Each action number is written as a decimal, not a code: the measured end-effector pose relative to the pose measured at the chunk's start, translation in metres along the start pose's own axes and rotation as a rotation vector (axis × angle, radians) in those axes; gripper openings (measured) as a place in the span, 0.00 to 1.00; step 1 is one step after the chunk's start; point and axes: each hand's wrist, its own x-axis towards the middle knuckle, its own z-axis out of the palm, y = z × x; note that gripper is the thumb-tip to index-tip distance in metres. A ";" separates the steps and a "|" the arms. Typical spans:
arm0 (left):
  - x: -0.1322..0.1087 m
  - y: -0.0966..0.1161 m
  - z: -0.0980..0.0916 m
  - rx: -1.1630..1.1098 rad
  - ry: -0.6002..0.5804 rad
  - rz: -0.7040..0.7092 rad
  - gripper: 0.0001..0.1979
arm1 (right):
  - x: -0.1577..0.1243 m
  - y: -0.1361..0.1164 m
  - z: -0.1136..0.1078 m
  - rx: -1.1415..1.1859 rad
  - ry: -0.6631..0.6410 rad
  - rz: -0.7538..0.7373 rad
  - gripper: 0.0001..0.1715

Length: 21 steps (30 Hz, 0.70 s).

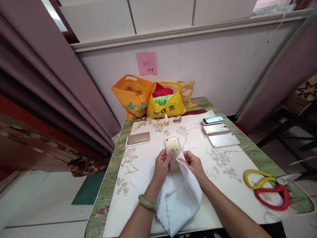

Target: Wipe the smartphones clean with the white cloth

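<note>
A gold smartphone (172,144) is held over the middle of the table, its back facing up and a round ring holder (174,151) with small marks on it. My left hand (162,165) grips the phone's left edge, thumb across its back. With closed fingers, my right hand (194,164) pinches a white cloth (182,195) against the phone's right side. The cloth hangs down toward me between my forearms and covers part of the phone's lower right.
Several phones lie about: a rose-gold one (138,138) at left, a white one (224,140) among others at right. Large scissors (268,186) sit at the right edge. A small bottle (166,120), an orange bag (133,96) and a stuffed yellow bag (165,107) stand behind.
</note>
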 end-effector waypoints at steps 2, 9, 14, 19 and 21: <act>0.001 -0.002 -0.001 -0.035 0.063 0.023 0.17 | 0.000 0.000 -0.001 -0.051 -0.011 -0.017 0.22; 0.002 0.001 0.000 -0.107 0.170 0.045 0.17 | -0.001 -0.001 -0.002 -0.135 -0.057 -0.045 0.19; 0.002 0.001 0.000 -0.092 0.164 0.058 0.16 | -0.001 -0.002 -0.001 -0.172 -0.047 -0.040 0.18; 0.002 0.001 0.000 -0.066 0.101 0.040 0.17 | 0.000 -0.001 -0.003 -0.214 -0.028 -0.052 0.20; 0.000 0.001 0.001 -0.047 0.067 0.020 0.19 | 0.001 0.000 -0.003 -0.188 0.008 -0.050 0.22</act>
